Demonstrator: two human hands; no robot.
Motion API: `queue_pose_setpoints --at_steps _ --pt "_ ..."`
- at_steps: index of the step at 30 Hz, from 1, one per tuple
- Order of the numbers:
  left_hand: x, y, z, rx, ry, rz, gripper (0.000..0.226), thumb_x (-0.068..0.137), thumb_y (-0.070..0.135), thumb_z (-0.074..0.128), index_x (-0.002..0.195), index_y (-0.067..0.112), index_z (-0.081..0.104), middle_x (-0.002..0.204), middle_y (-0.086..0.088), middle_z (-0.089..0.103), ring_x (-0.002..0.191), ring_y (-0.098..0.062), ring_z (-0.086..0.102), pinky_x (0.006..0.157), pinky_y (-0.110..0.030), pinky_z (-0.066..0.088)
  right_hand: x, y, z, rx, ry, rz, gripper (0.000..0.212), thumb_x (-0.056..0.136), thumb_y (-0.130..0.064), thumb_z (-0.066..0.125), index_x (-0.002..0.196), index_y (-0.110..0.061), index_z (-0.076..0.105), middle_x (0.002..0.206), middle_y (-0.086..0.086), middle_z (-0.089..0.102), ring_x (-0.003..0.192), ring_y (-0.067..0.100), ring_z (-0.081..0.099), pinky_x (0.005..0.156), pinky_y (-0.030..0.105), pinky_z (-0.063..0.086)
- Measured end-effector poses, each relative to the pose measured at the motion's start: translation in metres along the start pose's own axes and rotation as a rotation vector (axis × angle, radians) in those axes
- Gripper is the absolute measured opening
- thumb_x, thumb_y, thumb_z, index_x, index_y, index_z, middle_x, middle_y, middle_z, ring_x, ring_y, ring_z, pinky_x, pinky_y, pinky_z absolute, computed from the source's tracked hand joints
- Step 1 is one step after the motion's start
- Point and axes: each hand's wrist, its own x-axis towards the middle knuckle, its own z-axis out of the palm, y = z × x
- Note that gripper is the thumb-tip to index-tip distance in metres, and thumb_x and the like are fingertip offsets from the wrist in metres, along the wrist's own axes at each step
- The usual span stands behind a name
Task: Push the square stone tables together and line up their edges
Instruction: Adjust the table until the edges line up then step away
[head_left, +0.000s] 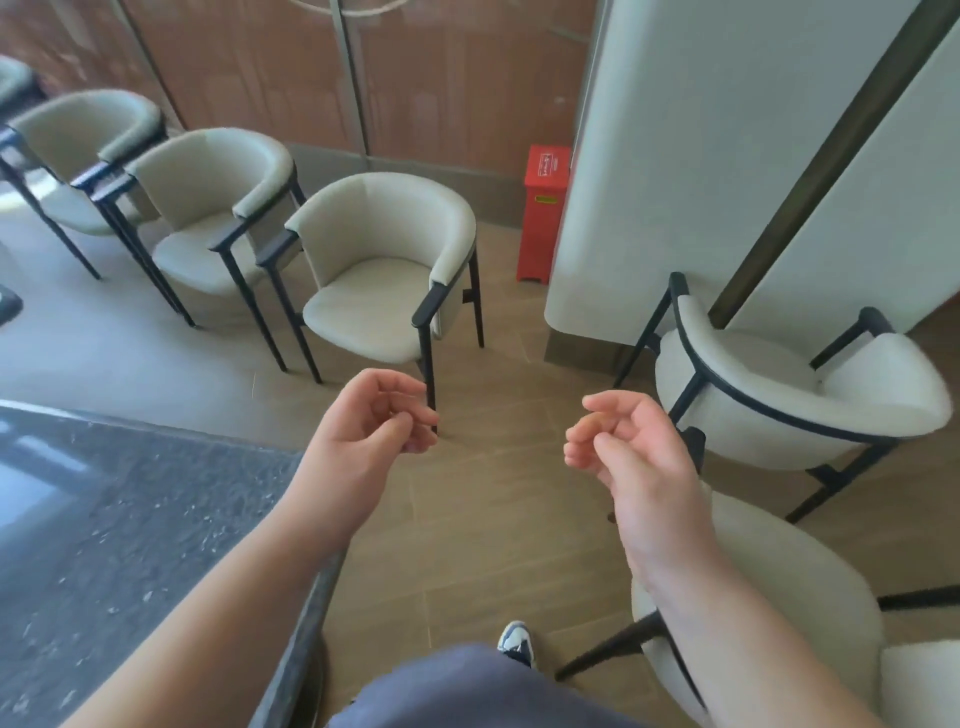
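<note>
The only task piece in view is one dark speckled stone table (130, 530), whose polished top fills the lower left of the head view and runs out of frame to the left and below; its near right edge slants from the corner beside the left forearm down toward the person's legs. Both hands are raised in the air to the right of that edge, over the wood-look floor (483, 519), touching nothing. The left hand (371, 415) hangs just beyond the table's corner with fingers loosely curled and empty; the right hand (623, 447) is farther from the table, palm turned inward, fingers likewise relaxed and holding nothing. So the table lies to the left of both hands, and the left hand is plainly the nearer one; my judgement is that any push would start by swinging left and laying palms on that slanted edge. Which way the push must go cannot be settled, since no second table shows and most of this one is cut off. Beyond the table stands a row of pale armchairs (384, 270) with black legs, and on the far side of the hands from the table two more white chairs (789, 395), the nearer one partly covered by the right forearm. A red bin (543, 213) sits by a pale column (675, 156).
</note>
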Motion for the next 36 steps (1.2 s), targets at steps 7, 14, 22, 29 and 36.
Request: queue_pose_setpoints --at_steps 7,14,22,29,36 --pt "0.127 0.053 -0.004 -0.002 0.16 0.187 0.029 0.098 -0.011 0.041 0.108 0.009 0.059 0.086 -0.004 0.071 0.08 -0.021 0.069 0.079 -0.032 0.057 0.153 -0.046 0.049 -0.029 -0.194 -0.105 0.028 0.095 0.007 0.042 0.107 -0.01 0.061 0.082 -0.002 0.067 0.082 0.019 0.065 0.09 0.045 0.057" --pt "0.241 0.077 -0.054 -0.031 0.311 0.289 0.025 0.087 0.006 0.046 0.104 0.016 0.061 0.085 -0.003 0.07 0.08 -0.024 0.068 0.08 -0.036 0.053 0.283 -0.079 0.154 0.044 -0.395 -0.208 0.025 0.091 -0.001 0.043 0.107 -0.011 0.06 0.083 0.001 0.067 0.081 0.018 0.064 0.083 0.037 0.056" --pt "0.344 0.113 -0.131 -0.063 0.49 0.409 0.031 0.095 -0.011 0.043 0.103 0.012 0.062 0.082 0.0 0.071 0.079 -0.023 0.069 0.08 -0.032 0.058 0.396 -0.119 0.27 0.103 -0.538 -0.279 0.03 0.083 -0.008 0.043 0.107 -0.01 0.061 0.082 0.0 0.067 0.08 0.02 0.064 0.085 0.04 0.056" --pt "0.405 0.11 -0.153 -0.045 0.696 0.354 0.031 0.096 -0.014 0.04 0.107 0.007 0.06 0.081 0.0 0.071 0.078 -0.025 0.067 0.081 -0.039 0.058 0.463 -0.122 0.322 0.193 -0.683 -0.276 0.028 0.086 -0.008 0.043 0.109 -0.012 0.06 0.083 0.0 0.068 0.081 0.02 0.064 0.085 0.04 0.056" --pt "0.485 0.132 -0.154 0.025 0.867 0.386 0.03 0.096 -0.015 0.039 0.109 0.003 0.059 0.079 0.001 0.07 0.073 -0.02 0.068 0.079 -0.035 0.058 0.563 -0.144 0.368 0.247 -0.861 -0.305 0.03 0.085 -0.007 0.042 0.109 -0.013 0.06 0.083 0.0 0.067 0.08 0.018 0.064 0.082 0.036 0.054"
